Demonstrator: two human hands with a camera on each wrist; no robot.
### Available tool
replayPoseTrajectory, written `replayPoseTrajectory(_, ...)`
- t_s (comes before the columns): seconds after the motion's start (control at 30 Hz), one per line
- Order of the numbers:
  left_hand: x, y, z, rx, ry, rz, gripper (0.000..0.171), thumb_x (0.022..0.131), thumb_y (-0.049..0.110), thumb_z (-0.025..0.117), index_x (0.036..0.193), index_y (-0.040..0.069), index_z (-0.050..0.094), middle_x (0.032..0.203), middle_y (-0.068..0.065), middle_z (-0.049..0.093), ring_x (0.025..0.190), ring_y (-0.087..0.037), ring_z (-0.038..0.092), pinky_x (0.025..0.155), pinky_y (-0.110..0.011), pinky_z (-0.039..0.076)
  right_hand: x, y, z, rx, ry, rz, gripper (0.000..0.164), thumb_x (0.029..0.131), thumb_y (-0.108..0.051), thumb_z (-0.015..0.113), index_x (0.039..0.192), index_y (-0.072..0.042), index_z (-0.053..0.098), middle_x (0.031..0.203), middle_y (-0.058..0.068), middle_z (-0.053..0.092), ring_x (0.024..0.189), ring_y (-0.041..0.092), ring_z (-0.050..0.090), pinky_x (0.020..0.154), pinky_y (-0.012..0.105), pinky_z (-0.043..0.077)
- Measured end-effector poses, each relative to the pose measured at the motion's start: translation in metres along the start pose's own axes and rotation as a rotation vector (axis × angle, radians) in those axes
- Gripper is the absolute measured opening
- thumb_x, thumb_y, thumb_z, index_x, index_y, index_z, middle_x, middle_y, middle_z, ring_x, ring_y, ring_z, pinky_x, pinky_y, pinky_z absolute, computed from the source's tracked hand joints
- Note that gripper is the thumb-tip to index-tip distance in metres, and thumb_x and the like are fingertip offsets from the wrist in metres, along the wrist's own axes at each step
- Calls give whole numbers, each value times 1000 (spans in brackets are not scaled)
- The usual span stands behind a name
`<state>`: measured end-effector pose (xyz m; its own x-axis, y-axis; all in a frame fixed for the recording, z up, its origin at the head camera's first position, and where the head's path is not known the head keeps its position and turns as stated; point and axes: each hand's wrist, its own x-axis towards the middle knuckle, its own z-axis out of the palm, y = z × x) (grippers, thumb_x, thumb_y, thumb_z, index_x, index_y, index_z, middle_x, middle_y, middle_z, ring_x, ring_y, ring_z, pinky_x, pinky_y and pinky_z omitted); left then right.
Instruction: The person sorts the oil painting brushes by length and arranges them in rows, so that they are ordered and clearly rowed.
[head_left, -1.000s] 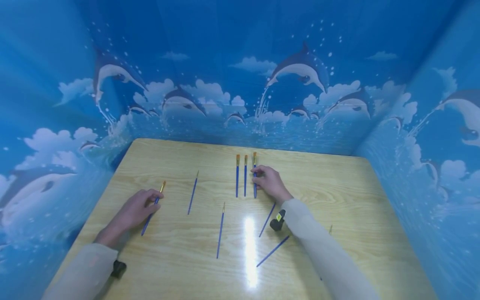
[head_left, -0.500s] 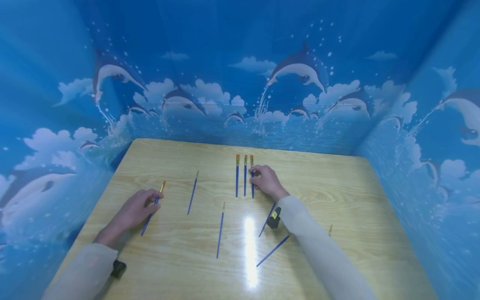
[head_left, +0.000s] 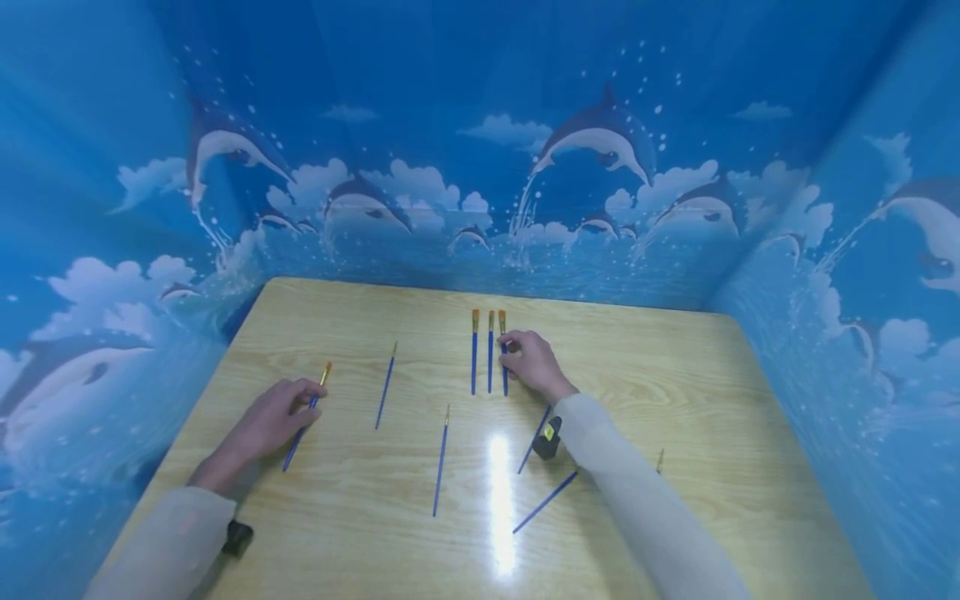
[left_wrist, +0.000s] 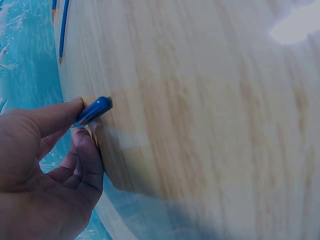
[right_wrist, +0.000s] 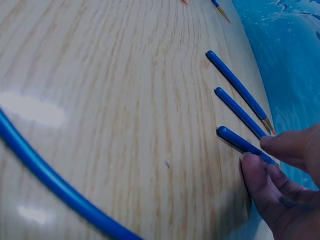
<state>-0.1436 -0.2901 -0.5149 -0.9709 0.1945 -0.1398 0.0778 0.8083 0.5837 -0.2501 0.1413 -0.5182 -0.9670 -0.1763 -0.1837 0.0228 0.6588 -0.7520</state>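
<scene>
In the head view my left hand (head_left: 273, 417) pinches a blue-handled paintbrush (head_left: 296, 446) between thumb and fingers, its bristles pointing away. The left wrist view shows that brush's rounded handle end (left_wrist: 97, 109) poking out past the thumb. My right hand (head_left: 536, 363) grips another blue paintbrush (right_wrist: 237, 141) near the far edge. That brush lies at the right of a row with two flat-tipped paintbrushes, the middle one (head_left: 491, 358) and the left one (head_left: 474, 358). All three stand almost parallel, bristles toward the back edge.
Thin paintbrushes lie on the wooden table (head_left: 637, 375): one (head_left: 385, 392) beside the left hand, one (head_left: 441, 467) at centre, two (head_left: 546, 502) near the right wrist. A further tip (head_left: 661, 461) shows past the right sleeve. Dolphin-print curtains (head_left: 480, 150) surround the table.
My right hand has shifted slightly left, sliding its paintbrush closer to the middle brush and straightening it, with the tip a little nearer me. The left hand has stayed still.
</scene>
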Motion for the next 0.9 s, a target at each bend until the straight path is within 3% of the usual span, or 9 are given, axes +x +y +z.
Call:
replayPoseTrajectory(0.3,2,-8,5,13,46,71,29,100,7,75,127,0,71,112,-20,70,108,-42,66,96,-65,54,-12,11,-4,14,52,-29,41,104,-13,72,144,-7,64,126,15,69,86,18,72,77,30,65)
replayPoseTrajectory(0.63,1,-5,2,8,37,35,31,100,8,74,130,-1,70,115,-23,70,111,-44,66,99,-68,53,-35,23,-21,18,89,-70,38,106,-16,70,142,-6,65,124,16,70,82,17,73,74,32,64)
replayPoseTrajectory(0.9,0,-3,2,6,49,74,30,99,7,76,127,-2,71,113,-23,71,108,-43,66,96,-67,54,-60,40,-37,-3,110,-65,38,107,-22,69,143,-9,66,129,15,69,112,32,76,100,49,63)
